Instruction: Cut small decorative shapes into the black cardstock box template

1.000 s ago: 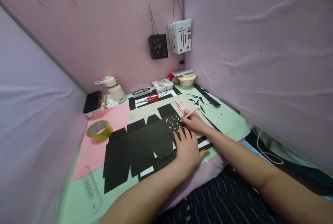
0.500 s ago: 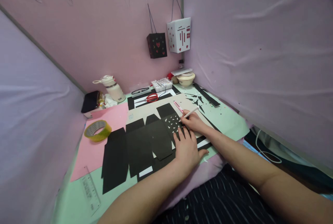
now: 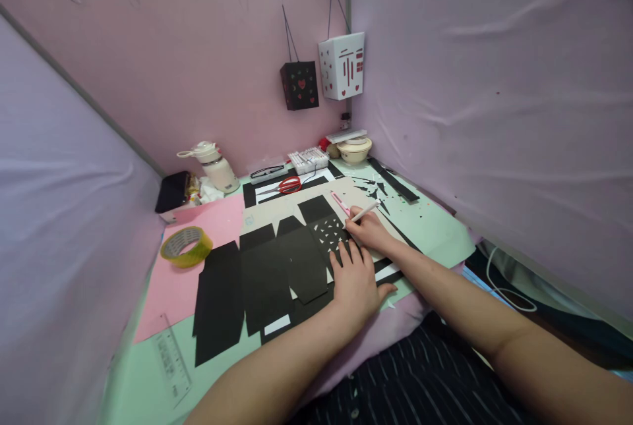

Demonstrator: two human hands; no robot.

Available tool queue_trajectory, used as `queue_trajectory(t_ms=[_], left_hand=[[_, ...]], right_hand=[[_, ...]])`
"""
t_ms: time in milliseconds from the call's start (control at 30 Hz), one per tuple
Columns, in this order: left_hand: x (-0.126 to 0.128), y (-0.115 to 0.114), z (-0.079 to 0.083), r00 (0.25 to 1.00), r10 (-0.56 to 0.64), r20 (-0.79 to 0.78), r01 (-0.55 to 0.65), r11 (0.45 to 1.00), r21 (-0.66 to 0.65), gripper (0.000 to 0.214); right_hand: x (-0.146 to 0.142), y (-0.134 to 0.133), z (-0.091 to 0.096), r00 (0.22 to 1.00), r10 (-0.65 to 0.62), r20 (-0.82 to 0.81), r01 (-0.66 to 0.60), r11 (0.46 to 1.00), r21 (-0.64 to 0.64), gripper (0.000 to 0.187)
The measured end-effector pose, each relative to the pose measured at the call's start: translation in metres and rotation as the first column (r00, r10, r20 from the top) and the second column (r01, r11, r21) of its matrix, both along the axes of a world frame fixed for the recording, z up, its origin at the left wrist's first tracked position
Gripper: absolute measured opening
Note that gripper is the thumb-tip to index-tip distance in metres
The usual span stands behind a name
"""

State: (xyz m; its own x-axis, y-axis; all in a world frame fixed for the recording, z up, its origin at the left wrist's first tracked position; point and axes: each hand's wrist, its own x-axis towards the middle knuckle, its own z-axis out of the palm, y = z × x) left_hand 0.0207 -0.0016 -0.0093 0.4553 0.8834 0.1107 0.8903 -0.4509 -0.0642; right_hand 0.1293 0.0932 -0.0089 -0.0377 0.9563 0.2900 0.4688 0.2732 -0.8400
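Observation:
A black paper template (image 3: pixel 267 277) with flaps lies flat on the green mat (image 3: pixel 435 227). One panel (image 3: pixel 329 232) has several small triangles cut out. My left hand (image 3: pixel 353 280) lies flat on the black paper, fingers spread, pressing it down. My right hand (image 3: pixel 368 230) is closed on a thin white craft knife (image 3: pixel 364 212), whose tip rests at the right edge of the cut panel. A pink pen-like tool (image 3: pixel 339 201) lies just beyond it.
A yellow tape roll (image 3: pixel 186 246) sits on pink paper (image 3: pixel 198 247) at left, with a clear ruler (image 3: pixel 171 358) near the front edge. Red scissors (image 3: pixel 289 184), a white bottle (image 3: pixel 215 166), a marker set (image 3: pixel 309 159) and a bowl (image 3: pixel 355 149) stand at the back. Black scraps (image 3: pixel 378 189) lie at right. Two paper lanterns (image 3: pixel 341 66) hang above.
My right hand with the knife has shifted slightly along the cut panel. The left hand stays pressed on the paper. The view has tilted a little.

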Motion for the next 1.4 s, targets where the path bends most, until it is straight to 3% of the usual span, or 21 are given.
queue_trajectory(t_ms=[767, 1400], left_hand=[[0.0009, 0.0001, -0.0008, 1.000, 0.007, 0.011, -0.007, 1.000, 0.001, 0.099], [0.0004, 0.0005, -0.0013, 1.000, 0.004, 0.019, -0.004, 1.000, -0.016, 0.096]], right_hand=[[0.0015, -0.0003, -0.0055, 0.997, 0.075, -0.017, -0.075, 0.997, -0.008, 0.011], [0.0011, 0.0003, -0.0051, 0.998, -0.038, 0.042, 0.036, 0.998, 0.043, 0.018]])
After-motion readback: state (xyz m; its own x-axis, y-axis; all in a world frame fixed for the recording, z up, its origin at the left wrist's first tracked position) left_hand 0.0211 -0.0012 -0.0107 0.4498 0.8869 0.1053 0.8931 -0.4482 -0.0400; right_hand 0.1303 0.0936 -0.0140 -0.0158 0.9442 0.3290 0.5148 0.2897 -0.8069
